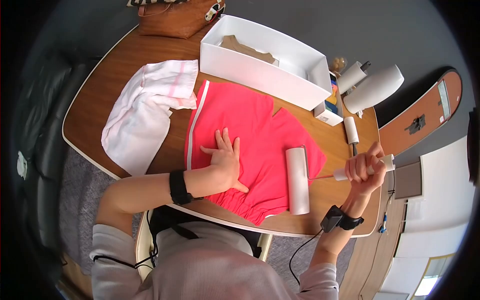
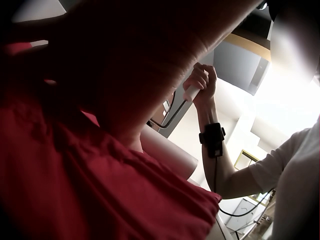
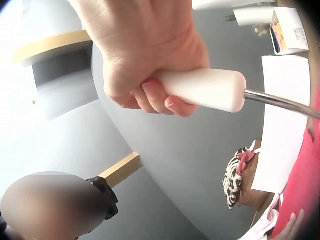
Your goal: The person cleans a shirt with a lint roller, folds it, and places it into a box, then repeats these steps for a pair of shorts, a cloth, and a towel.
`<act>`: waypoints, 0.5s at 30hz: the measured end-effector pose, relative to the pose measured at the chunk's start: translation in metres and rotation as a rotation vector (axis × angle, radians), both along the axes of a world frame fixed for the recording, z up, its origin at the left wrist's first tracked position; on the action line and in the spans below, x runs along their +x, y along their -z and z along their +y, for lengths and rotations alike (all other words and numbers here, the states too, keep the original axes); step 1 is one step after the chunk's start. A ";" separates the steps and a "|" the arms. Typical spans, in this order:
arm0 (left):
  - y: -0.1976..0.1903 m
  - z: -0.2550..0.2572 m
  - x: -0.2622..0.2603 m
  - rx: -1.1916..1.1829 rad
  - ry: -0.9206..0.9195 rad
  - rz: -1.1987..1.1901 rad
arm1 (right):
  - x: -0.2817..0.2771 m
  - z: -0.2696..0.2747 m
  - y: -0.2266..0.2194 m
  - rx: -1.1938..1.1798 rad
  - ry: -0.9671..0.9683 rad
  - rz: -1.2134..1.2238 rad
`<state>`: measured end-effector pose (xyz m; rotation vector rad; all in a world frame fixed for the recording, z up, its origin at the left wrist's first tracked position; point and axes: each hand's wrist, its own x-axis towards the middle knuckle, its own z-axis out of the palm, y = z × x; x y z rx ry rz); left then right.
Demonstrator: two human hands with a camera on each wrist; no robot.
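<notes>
Red shorts [image 1: 235, 115] with a white side stripe lie spread on the table. The left hand [image 1: 223, 162] rests on them with fingers spread. A white lint roller [image 1: 298, 180] stands over the right part of the shorts; the right hand [image 1: 366, 169] grips its handle. In the right wrist view, the fingers of the right hand [image 3: 155, 75] curl round the white handle [image 3: 210, 89]. The left wrist view shows the red cloth [image 2: 100, 185] below the dark left hand [image 2: 110, 65], with the roller [image 2: 170, 152] behind it.
A white and pink cloth [image 1: 145, 110] lies left of the shorts. Behind stand a long white box [image 1: 265, 72], a brown bag [image 1: 175, 20] and a small box [image 1: 330, 116]. At the right are a second small roller [image 1: 351, 131] and white rolls [image 1: 375, 90].
</notes>
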<state>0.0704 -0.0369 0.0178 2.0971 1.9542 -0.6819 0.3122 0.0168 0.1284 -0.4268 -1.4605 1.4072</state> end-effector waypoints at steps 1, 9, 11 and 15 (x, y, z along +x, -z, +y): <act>-0.001 0.000 0.000 -0.008 -0.001 0.005 | 0.003 0.002 -0.001 0.022 0.000 -0.032; -0.001 0.001 0.000 -0.021 0.010 0.004 | 0.044 0.013 -0.004 0.055 0.215 -0.208; -0.001 0.001 0.001 -0.011 0.021 0.017 | 0.056 0.017 -0.004 0.048 0.267 -0.210; -0.007 0.006 0.002 -0.098 0.089 0.068 | 0.069 0.025 -0.004 0.164 0.377 -0.320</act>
